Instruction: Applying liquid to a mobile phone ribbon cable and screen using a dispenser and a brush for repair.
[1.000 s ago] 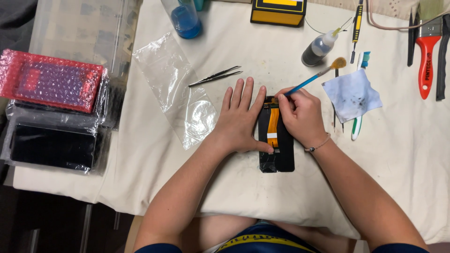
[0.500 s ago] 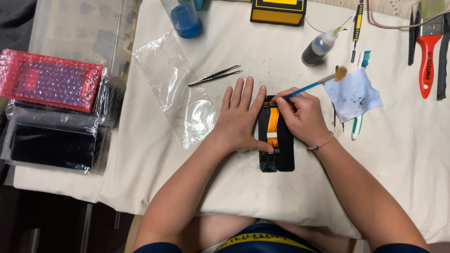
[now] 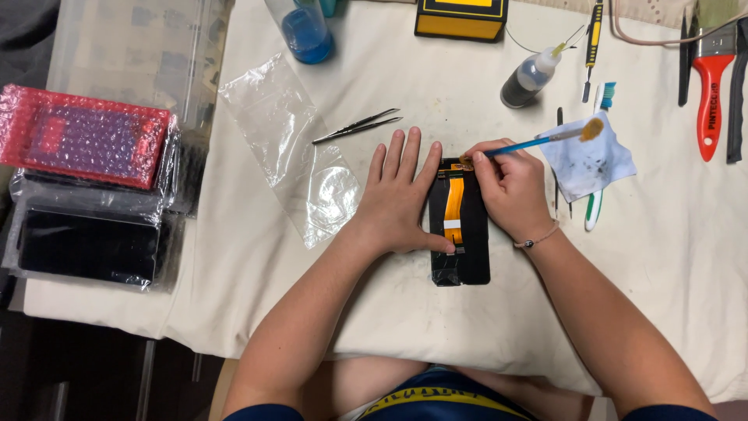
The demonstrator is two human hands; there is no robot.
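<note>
Head view: pinning the black phone panel [image 3: 466,234] flat at mid-desk with left hand [image 3: 401,199] spread open, right hand [image 3: 510,191] pinching blue brush [image 3: 538,142]; working best by keeping strokes light along the orange flex cable [image 3: 453,206], avoiding snagging it.

The right hand [image 3: 510,195] has swung the blue-handled brush [image 3: 538,142] flatter: its far end (a tan tuft) has dropped from about one o'clock toward two o'clock, now over the white cloth [image 3: 596,168].
</note>
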